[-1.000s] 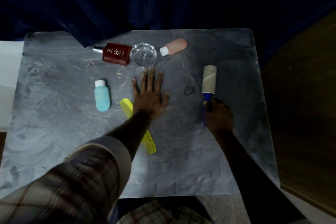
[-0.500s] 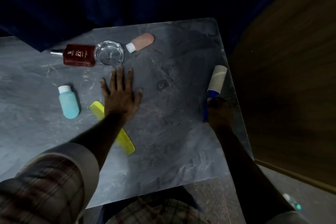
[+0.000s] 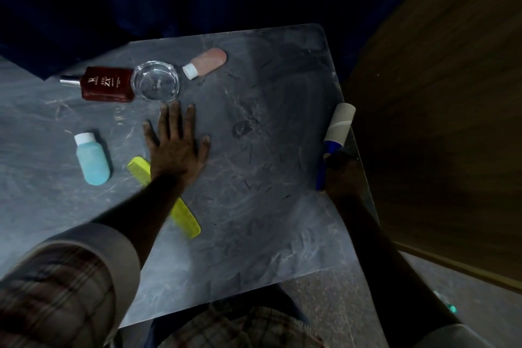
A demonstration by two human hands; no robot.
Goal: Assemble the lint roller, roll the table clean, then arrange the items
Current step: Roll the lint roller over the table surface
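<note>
The lint roller [image 3: 339,124], a pale cardboard-coloured roll on a blue handle, lies at the right edge of the grey marbled table [image 3: 254,220]. My right hand [image 3: 343,175] is closed around its blue handle, the roll pointing away from me. Flat on the tabletop near the middle rests my left hand [image 3: 173,150], fingers spread, holding nothing. A yellow comb [image 3: 183,216] runs under my left forearm. A light blue bottle [image 3: 91,159] lies left of that hand.
Toward the far side lie a dark red perfume bottle [image 3: 106,83], a clear glass ashtray [image 3: 155,80] touching it, and a pink bottle [image 3: 206,62] with a white cap. A wooden panel [image 3: 437,121] stands right of the table. Dark blue curtain hangs behind.
My right hand has carried the lint roller rightward to the table's right edge. The left hand has stayed flat in place. The view has swung to the right.
</note>
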